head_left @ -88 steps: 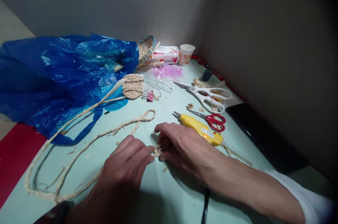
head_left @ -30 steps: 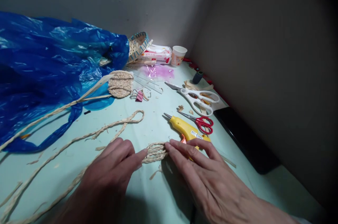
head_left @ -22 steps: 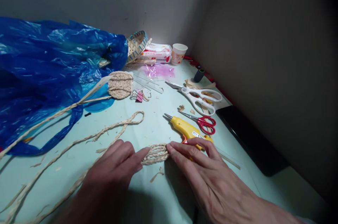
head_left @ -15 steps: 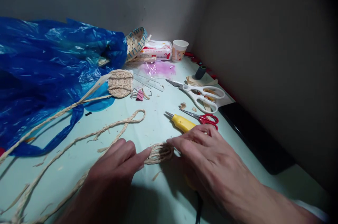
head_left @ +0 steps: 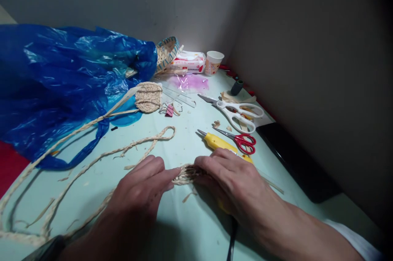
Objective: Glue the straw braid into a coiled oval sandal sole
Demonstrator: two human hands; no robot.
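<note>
Between my hands is a small piece of woven straw cord (head_left: 186,175), held low over the table. My left hand (head_left: 139,187) pinches its left end with thumb and forefinger. My right hand (head_left: 235,189) has its fingers closed on the right end and covers that part of it. A long twisted straw cord (head_left: 101,155) lies in loops on the left, running under my left forearm. Just beyond my right hand lies a yellow glue gun (head_left: 219,142), its nozzle pointing away to the left and its body partly hidden.
Red-handled scissors (head_left: 245,143) and white scissors (head_left: 238,112) lie beyond the glue gun. A black phone-like slab (head_left: 297,162) is at right. Farther back are a woven straw pad (head_left: 149,97), a pink binder clip (head_left: 169,110), a paper cup (head_left: 214,63) and a blue plastic bag (head_left: 70,89).
My right hand has shifted left and covers more of the woven piece. My hands are closer together. The whole view has shifted slightly, so the table things appear farther right.
</note>
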